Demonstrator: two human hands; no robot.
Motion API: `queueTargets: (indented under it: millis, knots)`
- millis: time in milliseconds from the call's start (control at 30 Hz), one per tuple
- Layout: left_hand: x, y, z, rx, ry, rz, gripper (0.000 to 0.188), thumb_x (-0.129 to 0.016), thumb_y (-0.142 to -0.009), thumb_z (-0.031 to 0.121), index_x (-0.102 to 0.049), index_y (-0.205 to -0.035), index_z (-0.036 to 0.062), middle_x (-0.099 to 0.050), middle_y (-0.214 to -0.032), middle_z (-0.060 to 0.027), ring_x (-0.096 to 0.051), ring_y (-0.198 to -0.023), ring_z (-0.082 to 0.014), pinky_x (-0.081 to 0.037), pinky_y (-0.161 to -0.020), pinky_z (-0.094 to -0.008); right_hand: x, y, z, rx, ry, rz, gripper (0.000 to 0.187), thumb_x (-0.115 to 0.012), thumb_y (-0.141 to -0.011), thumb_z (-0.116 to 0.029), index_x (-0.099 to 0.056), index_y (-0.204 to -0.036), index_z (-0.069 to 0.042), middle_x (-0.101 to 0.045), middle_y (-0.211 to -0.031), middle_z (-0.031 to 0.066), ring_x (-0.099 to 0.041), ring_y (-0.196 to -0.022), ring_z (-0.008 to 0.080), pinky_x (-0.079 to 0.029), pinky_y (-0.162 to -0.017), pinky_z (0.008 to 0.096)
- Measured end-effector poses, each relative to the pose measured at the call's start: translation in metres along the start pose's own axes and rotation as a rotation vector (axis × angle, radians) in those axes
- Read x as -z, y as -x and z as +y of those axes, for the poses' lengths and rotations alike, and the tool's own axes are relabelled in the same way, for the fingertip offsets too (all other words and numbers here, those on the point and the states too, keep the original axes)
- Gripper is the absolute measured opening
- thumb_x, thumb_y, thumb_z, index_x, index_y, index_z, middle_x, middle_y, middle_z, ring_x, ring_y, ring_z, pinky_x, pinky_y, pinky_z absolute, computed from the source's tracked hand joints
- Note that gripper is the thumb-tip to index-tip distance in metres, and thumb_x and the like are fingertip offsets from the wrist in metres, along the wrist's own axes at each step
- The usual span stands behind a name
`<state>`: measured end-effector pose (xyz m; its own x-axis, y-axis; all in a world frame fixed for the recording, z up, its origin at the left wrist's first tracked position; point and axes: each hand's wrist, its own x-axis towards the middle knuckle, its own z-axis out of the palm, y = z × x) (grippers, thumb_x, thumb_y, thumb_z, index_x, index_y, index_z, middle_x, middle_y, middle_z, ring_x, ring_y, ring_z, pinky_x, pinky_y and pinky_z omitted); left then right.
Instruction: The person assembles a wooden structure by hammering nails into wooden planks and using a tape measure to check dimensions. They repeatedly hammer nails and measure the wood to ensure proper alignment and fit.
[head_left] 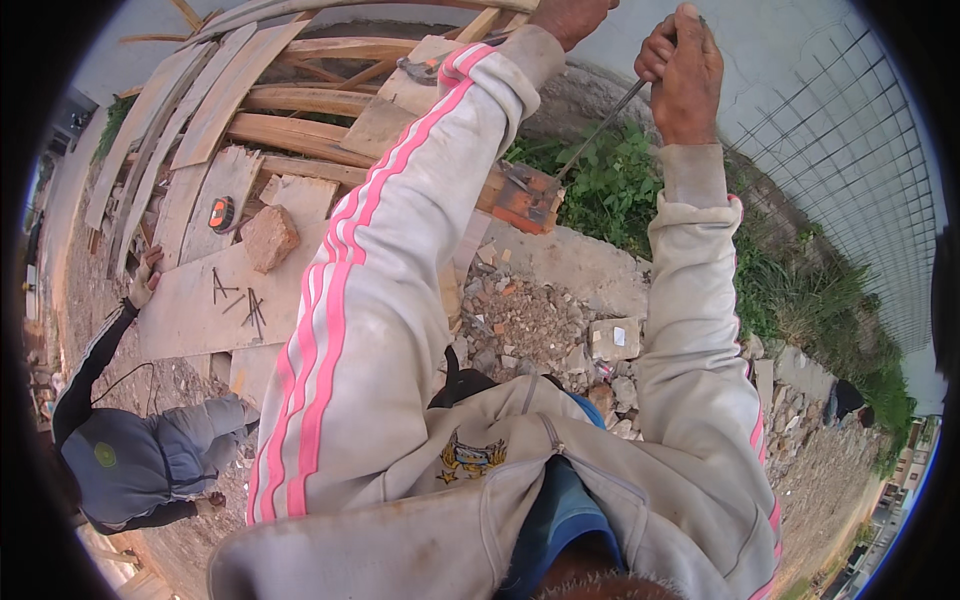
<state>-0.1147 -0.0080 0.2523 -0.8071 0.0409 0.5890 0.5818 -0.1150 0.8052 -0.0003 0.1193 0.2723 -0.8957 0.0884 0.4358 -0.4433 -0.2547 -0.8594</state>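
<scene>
My right hand (686, 72) is raised in a fist around the upper end of a thin metal rod (600, 130). The rod slants down and left to a reddish wooden block (525, 203) at the edge of the weeds. My left hand (572, 16) is up at the top edge of the picture with its fingers curled. The frame cuts it off, so whatever it may hold is hidden. Both arms wear pale sleeves with pink stripes. A dark metal tool head (428, 69) shows just behind my left sleeve, on the boards.
Stacked planks (225, 95) lie upper left, with a flat board (190, 305) carrying loose nails (245, 305), a stone chunk (270, 237) and an orange tape measure (222, 213). Another person (130, 460) crouches lower left, one hand (146, 280) on the board. Rubble (530, 325), weeds (615, 180), wire mesh (850, 150).
</scene>
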Motion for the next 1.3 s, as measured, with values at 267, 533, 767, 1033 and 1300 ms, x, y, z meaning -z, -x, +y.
queueTargets:
  millis: [267, 533, 767, 1033, 1300]
  knots:
    - [0.071, 0.136, 0.009, -0.083, -0.125, -0.045, 0.051, -0.053, -0.107, 0.052, -0.069, -0.102, 0.0046, -0.056, -0.073, 0.0012, -0.053, -0.069, -0.0083, -0.045, -0.063, -0.028, -0.011, 0.014, -0.005, -0.078, -0.055, -0.294, 0.038, -0.054, -0.107, -0.043, -0.054, -0.089, -0.009, -0.05, -0.067, 0.0019, -0.053, -0.059, 0.0163, -0.047, -0.057, 0.034]
    - [0.097, 0.217, 0.109, -0.166, -0.162, 0.09, 0.044, -0.051, -0.11, 0.044, -0.068, -0.108, 0.0033, -0.061, -0.084, -0.0014, -0.056, -0.083, -0.0109, -0.047, -0.074, -0.0306, -0.055, 0.143, -0.027, 0.186, 0.273, -0.639, 0.032, -0.052, -0.111, -0.031, -0.056, -0.094, -0.005, -0.049, -0.078, 0.0004, -0.043, -0.068, 0.0098, -0.038, -0.061, 0.0294]
    - [0.109, 0.343, 0.137, -0.022, -0.616, 0.087, 0.029, -0.052, -0.109, 0.028, -0.062, -0.119, 0.0017, -0.065, -0.107, -0.0189, -0.066, -0.095, -0.0323, -0.052, -0.082, -0.0431, -0.05, 0.223, -0.016, 0.461, 0.355, -0.869, 0.021, -0.076, -0.091, -0.024, -0.066, -0.096, -0.006, -0.058, -0.086, 0.0098, -0.06, -0.078, 0.0312, -0.048, -0.068, 0.0422]
    - [0.091, 0.396, 0.137, 0.242, -0.677, 0.23, 0.031, -0.051, -0.11, 0.025, -0.06, -0.123, -0.0013, -0.065, -0.109, -0.0186, -0.067, -0.094, -0.0297, -0.053, -0.082, -0.0389, -0.037, 0.262, -0.003, 0.576, 0.339, -0.926, 0.024, -0.08, -0.086, -0.028, -0.067, -0.09, -0.008, -0.06, -0.088, 0.007, -0.062, -0.084, 0.0301, -0.049, -0.076, 0.0434]
    - [0.04, 0.48, 0.121, 0.673, -0.088, 0.554, 0.053, -0.041, -0.112, 0.046, -0.061, -0.131, 0.0007, -0.069, -0.113, -0.012, -0.067, -0.1, -0.0195, -0.055, -0.09, -0.0374, 0.0, 0.314, 0.035, 0.518, 0.431, -1.219, 0.026, -0.082, -0.077, -0.026, -0.067, -0.094, -0.013, -0.059, -0.091, 0.0053, -0.061, -0.104, 0.0273, -0.046, -0.093, 0.0447]
